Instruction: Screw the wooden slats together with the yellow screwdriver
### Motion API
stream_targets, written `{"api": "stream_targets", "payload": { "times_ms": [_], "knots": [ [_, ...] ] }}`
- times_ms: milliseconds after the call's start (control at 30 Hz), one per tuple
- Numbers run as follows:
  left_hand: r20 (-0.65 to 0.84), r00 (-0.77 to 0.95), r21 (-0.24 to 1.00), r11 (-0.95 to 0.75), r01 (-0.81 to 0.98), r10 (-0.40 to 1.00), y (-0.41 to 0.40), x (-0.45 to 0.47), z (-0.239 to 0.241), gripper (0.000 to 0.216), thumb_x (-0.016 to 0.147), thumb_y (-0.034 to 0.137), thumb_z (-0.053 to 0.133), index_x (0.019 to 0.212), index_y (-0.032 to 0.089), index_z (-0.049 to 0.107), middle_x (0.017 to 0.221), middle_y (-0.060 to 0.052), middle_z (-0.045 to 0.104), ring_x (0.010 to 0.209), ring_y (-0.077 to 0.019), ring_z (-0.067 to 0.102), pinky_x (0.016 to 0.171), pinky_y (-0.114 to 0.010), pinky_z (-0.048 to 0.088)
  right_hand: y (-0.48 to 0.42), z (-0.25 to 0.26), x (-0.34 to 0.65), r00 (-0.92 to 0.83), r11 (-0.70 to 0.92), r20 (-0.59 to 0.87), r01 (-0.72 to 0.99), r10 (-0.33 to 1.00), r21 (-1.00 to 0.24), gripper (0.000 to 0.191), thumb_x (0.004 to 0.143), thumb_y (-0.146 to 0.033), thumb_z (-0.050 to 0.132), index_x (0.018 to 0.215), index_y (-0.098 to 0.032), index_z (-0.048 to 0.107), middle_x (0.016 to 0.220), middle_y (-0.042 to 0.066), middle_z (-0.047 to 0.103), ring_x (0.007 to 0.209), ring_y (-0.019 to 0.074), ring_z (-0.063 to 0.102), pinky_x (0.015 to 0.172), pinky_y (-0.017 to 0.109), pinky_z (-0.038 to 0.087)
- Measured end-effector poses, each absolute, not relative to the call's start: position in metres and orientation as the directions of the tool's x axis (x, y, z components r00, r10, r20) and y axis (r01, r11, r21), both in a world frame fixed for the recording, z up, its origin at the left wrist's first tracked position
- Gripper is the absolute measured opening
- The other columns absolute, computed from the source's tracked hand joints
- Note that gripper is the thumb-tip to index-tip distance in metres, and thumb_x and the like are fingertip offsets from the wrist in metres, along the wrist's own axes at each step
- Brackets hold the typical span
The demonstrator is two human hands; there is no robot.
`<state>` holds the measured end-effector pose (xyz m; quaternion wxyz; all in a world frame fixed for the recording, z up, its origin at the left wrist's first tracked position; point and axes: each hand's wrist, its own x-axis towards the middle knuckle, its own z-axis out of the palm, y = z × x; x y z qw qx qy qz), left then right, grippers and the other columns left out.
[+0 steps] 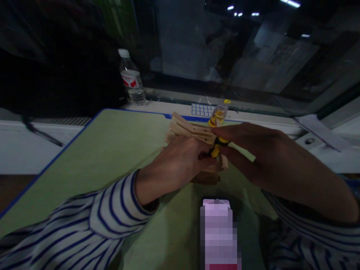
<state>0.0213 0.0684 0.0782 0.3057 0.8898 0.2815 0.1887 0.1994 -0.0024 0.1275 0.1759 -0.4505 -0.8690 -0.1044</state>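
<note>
My left hand (180,161) is closed round a pale wooden assembly of flat slats (191,131) held just above the green mat (112,150). My right hand (253,150) is closed on a small tool with a yellow-and-black handle (218,146); a pale strip (243,152) sticks out to the right between its fingers. The tool's tip meets the wooden piece where both hands touch. More wooden parts (206,176) lie under the hands, partly hidden. Both sleeves are white with blue stripes.
A small glue bottle with a yellow cap (221,112) stands behind the hands near the mat's far edge. A plastic water bottle (132,80) stands at the back left by the window. A phone (221,232) lies on the mat near me. A gridded card (202,109) lies at the back.
</note>
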Motion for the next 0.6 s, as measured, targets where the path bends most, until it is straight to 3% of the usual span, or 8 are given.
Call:
{"api": "stream_targets", "payload": {
  "times_ms": [200,433,600],
  "knots": [
    [0.231,0.769,0.649,-0.683,0.334,0.596,0.0689,0.0203,0.0769,0.013,0.086,0.024,0.062,0.087,0.028,0.074,0.094,0.005,0.075,0.088,-0.0161,0.067,0.076,-0.028,0.045,-0.0021,0.1287,0.2013,-0.536,0.569,0.383,0.822,0.753,0.031,0.022,0.093,-0.017,0.051,0.106,-0.019,0.069,0.11,0.006,0.074,0.099,0.0211,0.07,0.084,0.035,0.056],
    [0.131,0.787,0.63,-0.663,0.403,0.603,0.0709,0.0192,0.0779,0.015,0.089,0.03,0.06,0.095,0.031,0.074,0.095,0.004,0.075,0.087,-0.0163,0.068,0.075,-0.028,0.045,-0.003,0.1298,0.1981,-0.521,0.553,0.365,0.833,0.771,0.02,0.025,0.091,-0.013,0.052,0.112,-0.017,0.064,0.109,0.007,0.073,0.094,0.0192,0.069,0.08,0.03,0.055],
    [0.154,0.792,0.628,-0.678,0.383,0.59,0.0737,0.0184,0.0787,0.014,0.089,0.03,0.061,0.095,0.028,0.073,0.102,0.005,0.075,0.094,-0.0156,0.068,0.081,-0.027,0.045,-0.0024,0.1331,0.1958,-0.516,0.564,0.338,0.824,0.787,-0.055,0.028,0.092,-0.011,0.048,0.114,-0.021,0.062,0.113,0.005,0.072,0.096,0.018,0.068,0.08,0.028,0.053]
  ]
}}
